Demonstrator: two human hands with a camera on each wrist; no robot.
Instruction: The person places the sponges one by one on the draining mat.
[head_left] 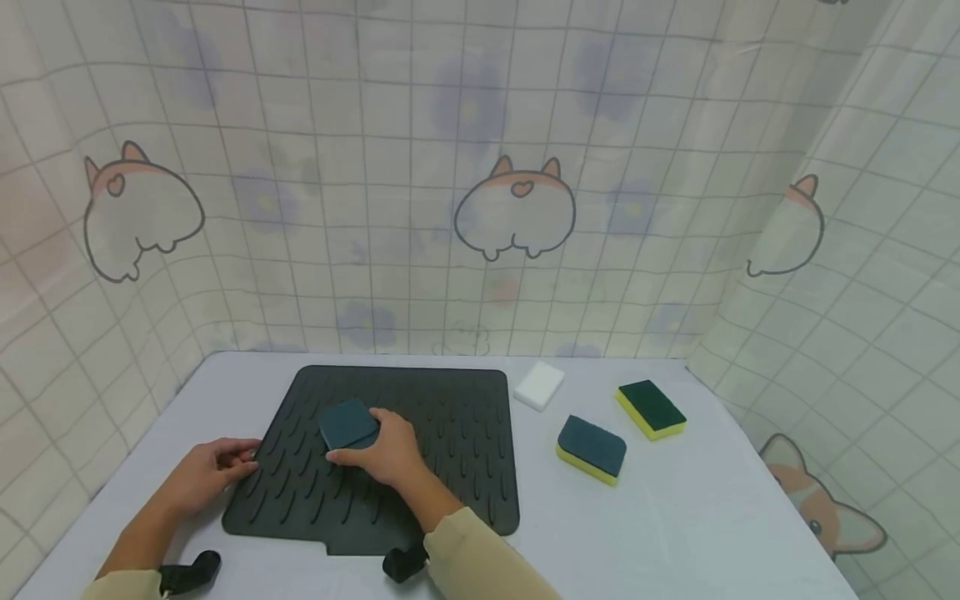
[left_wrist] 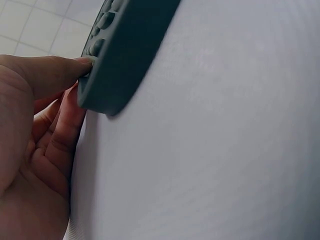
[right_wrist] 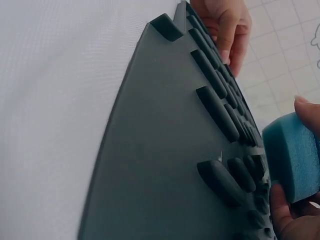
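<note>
While my left hand (head_left: pixel 206 475) is pinching the mat (head_left: pixel 450 458) at nine o'clock, my right hand (head_left: pixel 393 452) is gripping the sponge (head_left: pixel 347 422) to its ten o'clock.

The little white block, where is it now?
In the head view, the white block lies on the table, just right of the far right corner of the dark mat, with the blue-topped sponge nearer the camera.

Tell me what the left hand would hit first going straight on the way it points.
The left hand would meet the dark grey ridged rubbery mat immediately: it pinches its left edge. Beyond, the blue foam sponge block seems next, though its height is unclear.
</note>
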